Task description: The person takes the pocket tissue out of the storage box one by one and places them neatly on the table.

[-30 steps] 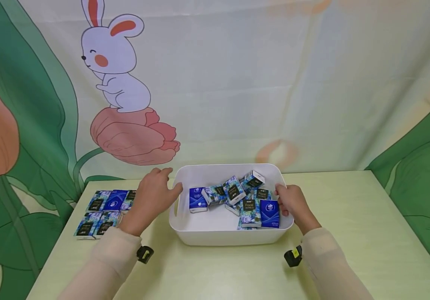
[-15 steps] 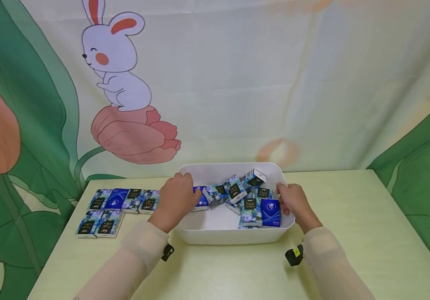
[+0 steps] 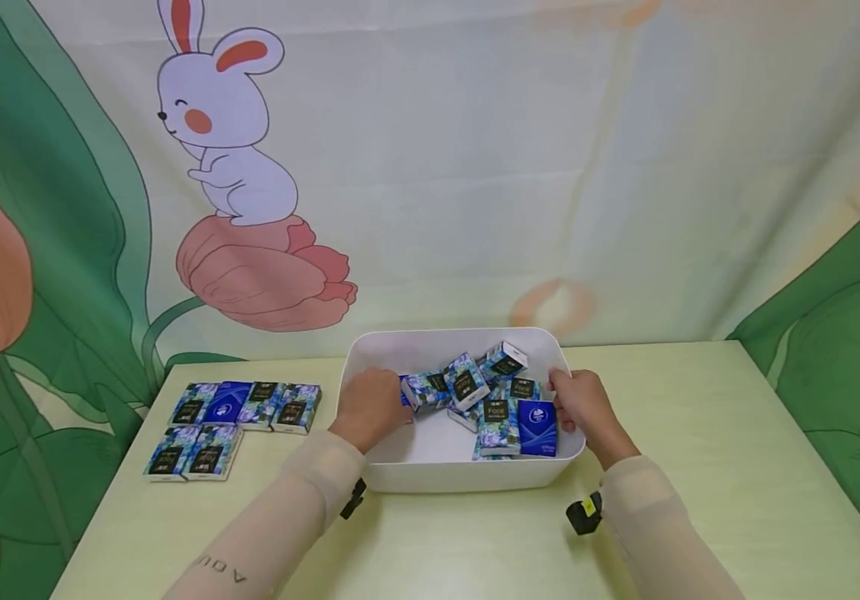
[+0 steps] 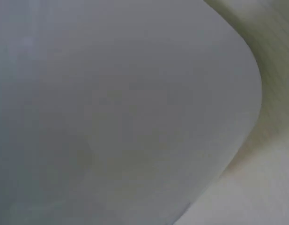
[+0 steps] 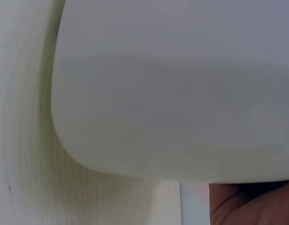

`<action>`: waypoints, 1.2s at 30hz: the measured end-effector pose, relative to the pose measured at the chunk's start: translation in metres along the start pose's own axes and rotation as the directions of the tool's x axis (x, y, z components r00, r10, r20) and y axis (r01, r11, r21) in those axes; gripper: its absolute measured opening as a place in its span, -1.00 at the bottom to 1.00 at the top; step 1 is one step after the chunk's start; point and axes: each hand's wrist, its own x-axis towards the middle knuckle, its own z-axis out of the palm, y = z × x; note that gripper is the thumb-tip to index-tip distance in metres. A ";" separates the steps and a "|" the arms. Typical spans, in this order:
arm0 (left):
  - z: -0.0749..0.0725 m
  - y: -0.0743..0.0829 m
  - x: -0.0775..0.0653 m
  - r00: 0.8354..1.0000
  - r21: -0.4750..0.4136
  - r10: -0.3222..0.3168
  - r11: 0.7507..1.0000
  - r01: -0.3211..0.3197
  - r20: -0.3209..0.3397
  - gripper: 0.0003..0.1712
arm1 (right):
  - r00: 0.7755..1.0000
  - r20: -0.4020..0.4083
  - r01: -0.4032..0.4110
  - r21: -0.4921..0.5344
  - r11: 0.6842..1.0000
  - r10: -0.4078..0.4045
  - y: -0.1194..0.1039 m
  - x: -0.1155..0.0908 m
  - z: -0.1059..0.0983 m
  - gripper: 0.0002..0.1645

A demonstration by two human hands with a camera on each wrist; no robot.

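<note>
White bin: right hand grips one end, left hand dips inside, hold hidden

**White bin before your right wrist**

Smooth and rounded at one corner, it covers most of your view. Part of your right hand shows at its edge, lower right. Wood-grained table lies left and below.

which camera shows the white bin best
The head view: it shows the white bin with its rim and the packs inside. Each wrist view shows only part of its outer wall, against the table.
</note>
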 end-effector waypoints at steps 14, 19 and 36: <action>0.004 0.001 -0.003 0.999 0.007 0.027 1.000 -0.027 0.024 -0.63 | 1.000 -0.010 0.003 -0.009 1.000 -0.003 -0.003 -0.004 0.003 -0.59; -0.015 0.002 -0.016 0.997 0.044 0.067 0.997 -0.066 -0.038 -0.60 | 1.000 -0.013 0.014 -0.005 1.000 -0.014 -0.002 -0.005 0.004 -0.63; -0.083 -0.059 -0.081 0.966 -0.234 -0.045 0.972 -0.017 -0.256 -0.30 | 1.000 0.001 -0.001 0.000 1.000 0.001 0.000 0.000 0.001 -0.60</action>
